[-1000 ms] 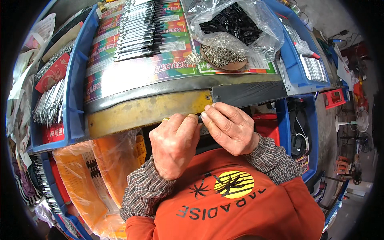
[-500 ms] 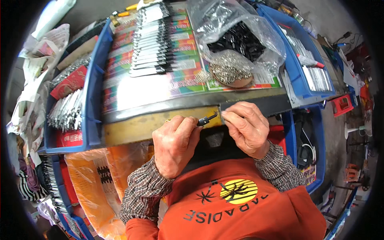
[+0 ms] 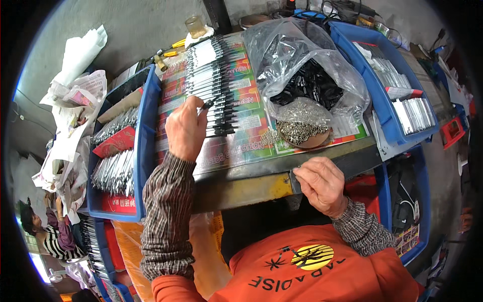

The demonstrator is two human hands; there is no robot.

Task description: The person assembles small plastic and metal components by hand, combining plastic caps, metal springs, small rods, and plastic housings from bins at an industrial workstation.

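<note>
My left hand (image 3: pixel 186 130) reaches over the near left part of a long row of white-and-black pens (image 3: pixel 207 65). Its thumb and fingers are closed on a dark pen part (image 3: pixel 207 104), of which only a short black end shows. Just above the table's front edge is my right hand (image 3: pixel 322 186), its thumb and fingertips pinched together. A tiny dark speck shows at those fingertips, too small to name. Beyond it a heap of small silvery metal parts (image 3: pixel 297 132) fills a round shallow dish, in front of a clear plastic bag (image 3: pixel 271 48) of black plastic parts (image 3: pixel 313 80).
A blue bin (image 3: pixel 145 151) with bundled pens stands at left; another blue bin (image 3: pixel 385 98) with white pen-like pieces is at right. Colourful printed sheets (image 3: pixel 241 146) cover the tabletop. A glass jar (image 3: pixel 195 25) stands at the back. Another person (image 3: pixel 55 229) is at far left.
My left hand has moved from the table's front edge, forward and left, to the pen row, with the dark part. My right hand stays by the edge, still pinched. The view has shifted.
</note>
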